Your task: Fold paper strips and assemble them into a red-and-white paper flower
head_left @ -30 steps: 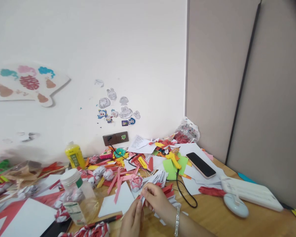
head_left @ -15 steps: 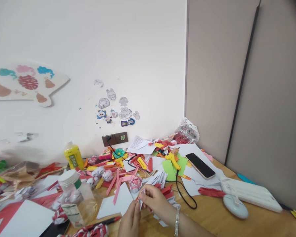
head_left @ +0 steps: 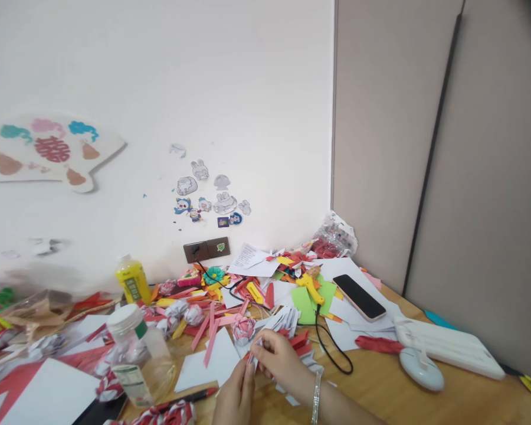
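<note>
Between my two hands is a small folded strip of red and white paper (head_left: 253, 349), mostly covered by the fingers. My left hand (head_left: 236, 389) pinches its lower end from below. My right hand (head_left: 279, 357), with a silvery bracelet at the wrist, grips the upper end between thumb and bent forefinger. Just behind the fingers sits a rolled red-and-white paper flower (head_left: 243, 330). A stack of white and red paper strips (head_left: 285, 320) lies past my right hand. Left of my hands is a white paper sheet (head_left: 203, 369), and a dark pen with a red end (head_left: 199, 394) lies nearby.
A clear jar with a white lid (head_left: 137, 360) and a yellow bottle (head_left: 133, 280) stand to the left. A yellow glue gun (head_left: 310, 288) with a black cord, a phone (head_left: 359, 296) and a white desk lamp (head_left: 451, 348) lie to the right. Paper scraps cover the back.
My hands stay in almost the same place, still pinching the paper, with only slight finger movement. The view has shifted very slightly.
</note>
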A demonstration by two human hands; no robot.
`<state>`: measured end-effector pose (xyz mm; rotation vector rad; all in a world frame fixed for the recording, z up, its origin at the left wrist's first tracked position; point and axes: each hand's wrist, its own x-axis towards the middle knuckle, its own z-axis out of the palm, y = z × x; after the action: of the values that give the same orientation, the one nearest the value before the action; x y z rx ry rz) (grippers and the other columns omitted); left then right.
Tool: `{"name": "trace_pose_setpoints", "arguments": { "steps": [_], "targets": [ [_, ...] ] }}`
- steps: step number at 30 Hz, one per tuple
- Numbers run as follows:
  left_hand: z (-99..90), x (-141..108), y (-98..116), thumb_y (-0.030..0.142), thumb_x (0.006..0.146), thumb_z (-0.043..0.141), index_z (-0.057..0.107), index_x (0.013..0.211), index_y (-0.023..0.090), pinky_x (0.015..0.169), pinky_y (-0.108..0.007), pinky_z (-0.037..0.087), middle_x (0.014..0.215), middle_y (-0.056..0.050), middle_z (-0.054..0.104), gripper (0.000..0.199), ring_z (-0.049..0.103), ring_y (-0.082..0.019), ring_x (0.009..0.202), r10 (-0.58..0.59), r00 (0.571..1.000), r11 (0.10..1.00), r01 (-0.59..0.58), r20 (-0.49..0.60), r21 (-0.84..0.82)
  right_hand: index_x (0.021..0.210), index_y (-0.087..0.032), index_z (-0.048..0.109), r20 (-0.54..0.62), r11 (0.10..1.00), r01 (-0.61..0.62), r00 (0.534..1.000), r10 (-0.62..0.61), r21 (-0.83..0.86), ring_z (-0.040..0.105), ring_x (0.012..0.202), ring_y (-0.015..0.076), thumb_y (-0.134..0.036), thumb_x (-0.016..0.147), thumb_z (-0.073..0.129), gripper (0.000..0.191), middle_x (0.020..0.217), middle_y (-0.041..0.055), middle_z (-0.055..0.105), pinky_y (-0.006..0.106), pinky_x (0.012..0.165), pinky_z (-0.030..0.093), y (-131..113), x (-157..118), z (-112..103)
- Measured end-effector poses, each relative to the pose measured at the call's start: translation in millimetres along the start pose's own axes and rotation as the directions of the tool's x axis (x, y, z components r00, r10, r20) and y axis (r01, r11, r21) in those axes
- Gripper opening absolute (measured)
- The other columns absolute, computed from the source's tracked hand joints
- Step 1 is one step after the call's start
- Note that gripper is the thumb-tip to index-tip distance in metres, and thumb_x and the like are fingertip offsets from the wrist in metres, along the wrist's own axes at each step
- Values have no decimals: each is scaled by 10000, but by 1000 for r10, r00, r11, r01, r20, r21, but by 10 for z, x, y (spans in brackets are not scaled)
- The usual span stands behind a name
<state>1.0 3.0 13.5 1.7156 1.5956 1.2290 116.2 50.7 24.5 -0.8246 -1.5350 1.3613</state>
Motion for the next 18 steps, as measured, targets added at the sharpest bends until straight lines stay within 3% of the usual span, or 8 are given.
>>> {"name": "trace_pose_setpoints", "arguments": {
  "steps": [4, 8, 18],
  "targets": [
    [-7, 3, 16, 534, 780, 397, 642, 848, 179, 727, -327, 502, 784, -73, 707, 437, 633, -244, 775, -14, 1000, 1000, 14, -21, -6, 765, -151, 496, 40, 999, -6, 999, 4, 34, 346, 401, 52, -383, 777, 533, 235, 499, -74, 431, 168, 404, 272, -28, -14, -5],
    [-3, 11, -12, 527, 789, 373, 636, 897, 173, 775, -334, 482, 876, -90, 702, 454, 624, -245, 812, -29, 999, 999, 29, -13, -21, 781, -158, 493, 54, 1000, 16, 998, -17, 23, 350, 407, 55, -380, 778, 535, 226, 513, -75, 430, 168, 405, 279, -43, -23, -3],
    [-17, 32, -21, 513, 778, 400, 610, 785, 182, 760, -322, 466, 778, -70, 674, 392, 601, -242, 790, -50, 999, 997, 51, 10, -60, 760, -161, 486, 18, 999, 28, 999, -28, -30, 376, 430, 68, -305, 778, 525, 150, 509, -73, 427, 180, 440, 302, -31, -20, 12]
  ]
}}
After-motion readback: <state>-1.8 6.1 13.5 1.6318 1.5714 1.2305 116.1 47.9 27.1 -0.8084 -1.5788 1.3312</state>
